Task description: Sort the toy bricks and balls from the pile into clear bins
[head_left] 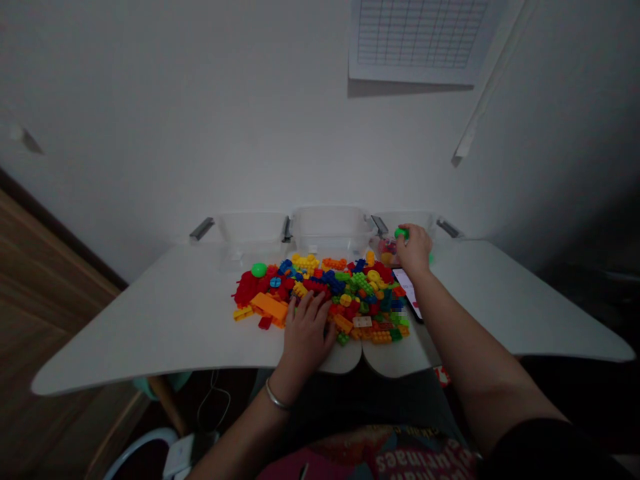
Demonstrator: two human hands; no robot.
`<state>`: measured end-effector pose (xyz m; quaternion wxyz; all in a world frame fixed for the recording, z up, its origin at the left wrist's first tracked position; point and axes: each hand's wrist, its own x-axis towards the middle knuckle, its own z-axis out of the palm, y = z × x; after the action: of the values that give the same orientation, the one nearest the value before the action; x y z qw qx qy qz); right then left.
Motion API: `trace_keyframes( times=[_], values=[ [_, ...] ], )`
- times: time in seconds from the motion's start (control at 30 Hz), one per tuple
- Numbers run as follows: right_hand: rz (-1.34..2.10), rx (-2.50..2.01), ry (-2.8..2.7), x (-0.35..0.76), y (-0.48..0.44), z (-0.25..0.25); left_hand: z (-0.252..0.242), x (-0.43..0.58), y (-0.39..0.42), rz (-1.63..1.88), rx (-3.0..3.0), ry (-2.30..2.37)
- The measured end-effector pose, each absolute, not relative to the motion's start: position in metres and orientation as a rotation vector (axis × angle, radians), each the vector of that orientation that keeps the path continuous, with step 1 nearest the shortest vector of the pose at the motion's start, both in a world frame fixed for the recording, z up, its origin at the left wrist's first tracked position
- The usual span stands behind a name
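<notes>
A wide pile of colourful toy building bricks (345, 287) covers the middle of the white table. My left hand (307, 328) rests on the near side of the pile, fingers apart over the bricks, gripping nothing that I can see. Over the right clear plastic bin (425, 220), my right hand (415, 250) pinches a green ball (401, 233) between thumb and fingers. Some red and green pieces show inside that bin, partly behind the hand. Another green ball (259, 270) lies on the far left part of the pile, beside a large red piece (247, 288).
The middle clear bin (330, 220) and left clear bin (250, 227) stand against the wall, with grey clips at their sides. A lit phone (407, 290) lies under my right forearm, right of the bricks. The table's (150, 333) front edge curves in near my body.
</notes>
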<state>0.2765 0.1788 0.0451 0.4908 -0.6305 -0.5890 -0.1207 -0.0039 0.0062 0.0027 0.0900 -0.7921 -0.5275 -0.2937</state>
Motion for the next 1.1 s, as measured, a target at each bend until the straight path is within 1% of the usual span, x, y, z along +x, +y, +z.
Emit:
trace_keyframes(
  times=[0.3, 0.6, 0.8, 0.93, 1.1],
  values=[
    [-0.285, -1.512, -1.426, 0.277, 0.177, 0.048, 0.001, -0.006, 0.005, -0.906, -2.352, -1.521],
    [-0.165, -1.177, -1.462, 0.23, 0.125, 0.068, 0.002, -0.006, 0.008, -0.888, -2.327, -1.486],
    [-0.051, -1.029, -1.675, 0.192, 0.084, 0.046, 0.007, -0.004, 0.007, -0.888, -2.316, -1.479],
    [0.03, -1.101, -1.85, 0.182, 0.071, 0.03, 0.022, -0.019, 0.017, -0.926, -2.305, -1.524],
    [-0.035, -1.226, -1.959, 0.18, 0.066, 0.024, 0.046, -0.065, 0.059, -1.047, -2.063, -1.814]
  ],
)
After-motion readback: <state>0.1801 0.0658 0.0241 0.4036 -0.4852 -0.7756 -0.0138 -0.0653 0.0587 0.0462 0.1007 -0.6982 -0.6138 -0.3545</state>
